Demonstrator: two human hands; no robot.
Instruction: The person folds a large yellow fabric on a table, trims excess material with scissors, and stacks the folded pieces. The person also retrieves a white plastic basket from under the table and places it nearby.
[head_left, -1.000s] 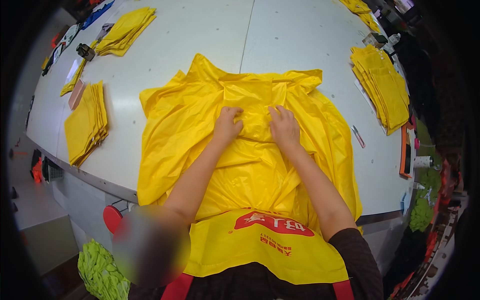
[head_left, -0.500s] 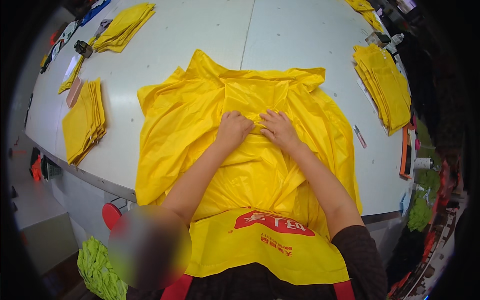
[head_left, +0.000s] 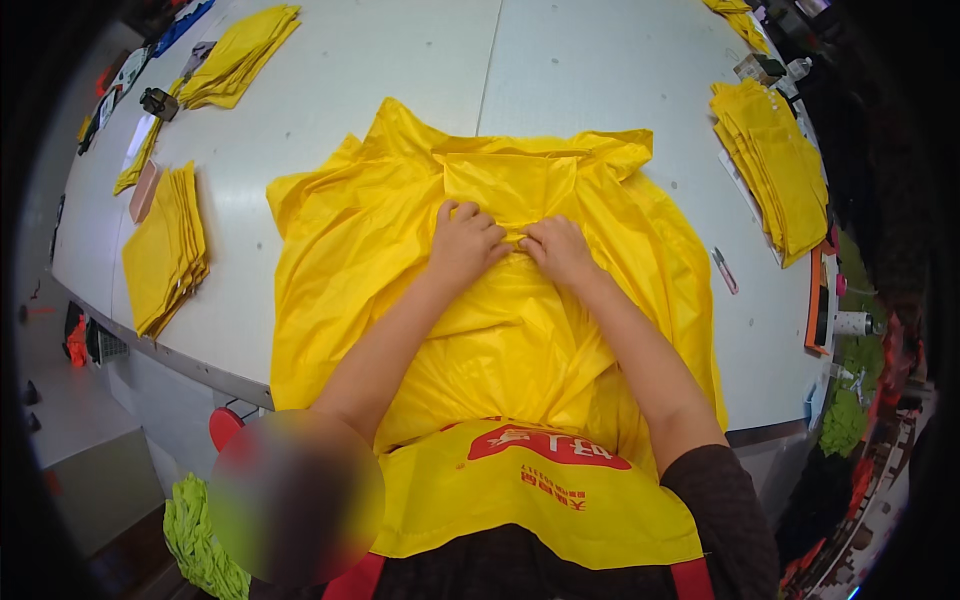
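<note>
A large piece of shiny yellow fabric (head_left: 340, 235), gathered and creased like a garment, is spread on the table before me. A smoother rectangular panel (head_left: 510, 182) lies near its far edge. My left hand (head_left: 464, 242) and my right hand (head_left: 562, 252) meet just below this panel, fingers curled, pinching a small fold of the cloth between them. The fingertips nearly touch, and the fold itself is partly hidden. Nearer me, the fabric bunches up against the yellow apron (head_left: 420, 510) I wear, which has red print and red straps.
Folded yellow stacks lie at the left (head_left: 165, 250), far left (head_left: 240, 55) and right (head_left: 775, 175) of the pale table (head_left: 400, 60). Small pink-handled snips (head_left: 725, 272) rest right of the fabric. An orange-edged tray (head_left: 818, 300) sits at the right edge. Green cloth (head_left: 200, 540) hangs lower left.
My right hand's fingers, spread before, have curled in to a pinch at the fold. The left hand has shifted slightly up, its fingers more bent. The view has tilted a little.
</note>
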